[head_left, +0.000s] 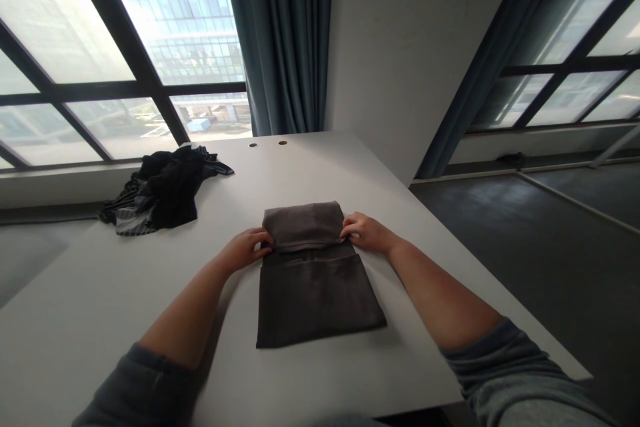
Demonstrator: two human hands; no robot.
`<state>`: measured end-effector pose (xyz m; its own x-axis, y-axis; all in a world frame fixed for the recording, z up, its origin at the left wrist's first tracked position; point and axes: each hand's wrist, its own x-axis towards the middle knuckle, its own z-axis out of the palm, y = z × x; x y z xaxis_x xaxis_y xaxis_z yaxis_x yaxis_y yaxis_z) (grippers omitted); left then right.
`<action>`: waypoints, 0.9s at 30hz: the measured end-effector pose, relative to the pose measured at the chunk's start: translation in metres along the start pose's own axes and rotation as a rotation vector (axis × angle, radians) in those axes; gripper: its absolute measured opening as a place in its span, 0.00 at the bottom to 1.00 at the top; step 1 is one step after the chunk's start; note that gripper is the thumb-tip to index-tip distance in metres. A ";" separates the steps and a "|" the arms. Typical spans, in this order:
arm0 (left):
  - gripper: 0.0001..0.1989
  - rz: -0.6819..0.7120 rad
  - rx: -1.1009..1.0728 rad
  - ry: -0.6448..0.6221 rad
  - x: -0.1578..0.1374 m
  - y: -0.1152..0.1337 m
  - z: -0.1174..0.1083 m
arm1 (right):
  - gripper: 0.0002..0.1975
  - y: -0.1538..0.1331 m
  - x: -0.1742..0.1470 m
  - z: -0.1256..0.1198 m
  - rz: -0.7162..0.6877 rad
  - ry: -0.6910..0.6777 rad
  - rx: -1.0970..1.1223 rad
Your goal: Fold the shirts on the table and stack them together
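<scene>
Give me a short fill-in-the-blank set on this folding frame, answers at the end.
1. The left hand and right hand each grip a side of the folded ____ cloth.
2. The cloth lies on a ____ table.
3. The dark crumpled garment lies to the person's ____ of the cloth.
4. Behind the table's far edge hangs a ____.

Missing words: grey; white; left; curtain

Head view. A dark grey folded cloth point(315, 280) lies flat on a white rectangular table point(100, 320), its far part doubled back toward the person. The left hand point(246, 248) and right hand point(364, 232) pinch the fold's two ends. A crumpled black striped garment point(163, 190) lies well apart, far left.
</scene>
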<state>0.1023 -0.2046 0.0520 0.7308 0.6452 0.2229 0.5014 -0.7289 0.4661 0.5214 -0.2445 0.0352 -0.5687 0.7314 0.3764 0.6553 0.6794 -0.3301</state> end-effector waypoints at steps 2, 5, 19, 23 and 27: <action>0.08 0.004 -0.024 -0.022 0.001 0.002 -0.002 | 0.17 0.003 0.000 -0.001 0.005 -0.024 0.009; 0.10 -0.006 -0.048 -0.057 0.001 0.004 -0.003 | 0.21 0.005 -0.002 -0.005 0.038 -0.086 0.040; 0.22 -0.070 0.238 0.183 0.066 0.009 0.021 | 0.21 -0.004 0.062 0.013 0.149 0.156 -0.100; 0.29 -0.123 0.291 0.051 0.079 0.009 0.046 | 0.29 0.001 0.074 0.037 0.175 -0.019 -0.091; 0.30 -0.121 0.330 -0.010 0.077 0.004 0.062 | 0.32 0.006 0.069 0.056 0.217 -0.124 -0.128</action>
<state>0.1892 -0.1725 0.0181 0.6607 0.7303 0.1737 0.7062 -0.6831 0.1860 0.4584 -0.1863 0.0107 -0.4596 0.8659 0.1975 0.8215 0.4989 -0.2762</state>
